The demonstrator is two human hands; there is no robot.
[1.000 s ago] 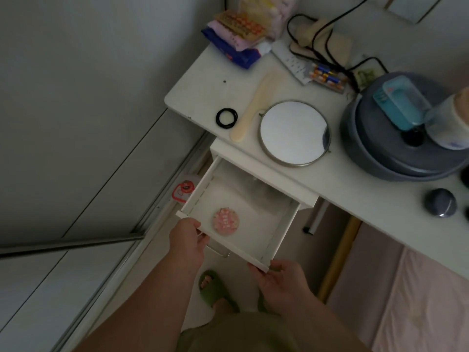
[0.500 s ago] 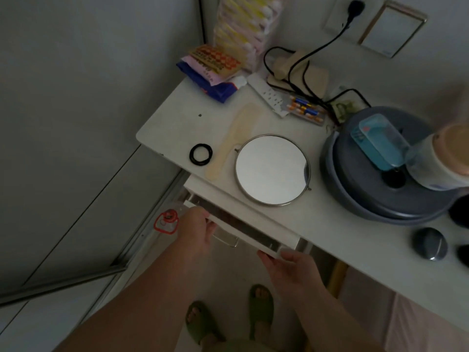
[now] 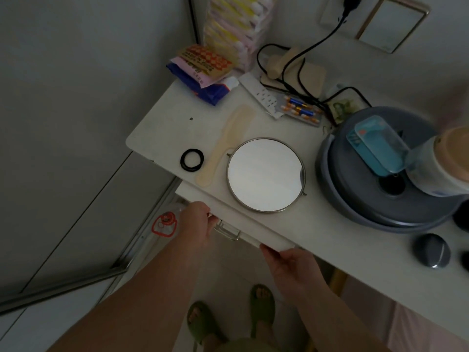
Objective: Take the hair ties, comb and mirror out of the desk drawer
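Observation:
On the white desk (image 3: pixel 162 128), black hair ties (image 3: pixel 192 159) lie near the front left edge. A cream comb (image 3: pixel 225 144) lies right of them, and a round metal-rimmed mirror (image 3: pixel 265 174) lies flat beside the comb. The drawer (image 3: pixel 243 219) below the desk edge is pushed in, only its white front and metal handle (image 3: pixel 227 231) showing. My left hand (image 3: pixel 196 223) presses on the drawer front's left end. My right hand (image 3: pixel 289 262) holds the front's right end.
A grey round basin (image 3: pixel 375 209) with a teal box and a jar stands on the desk's right. Snack packets, a power strip, pills and black cables crowd the back. A grey wall panel stands left. My feet in green slippers are below.
The drawer, wide open with a small pink round thing inside a second ago, has been pushed in by both hands until only its front shows. The view has moved nearer the desk.

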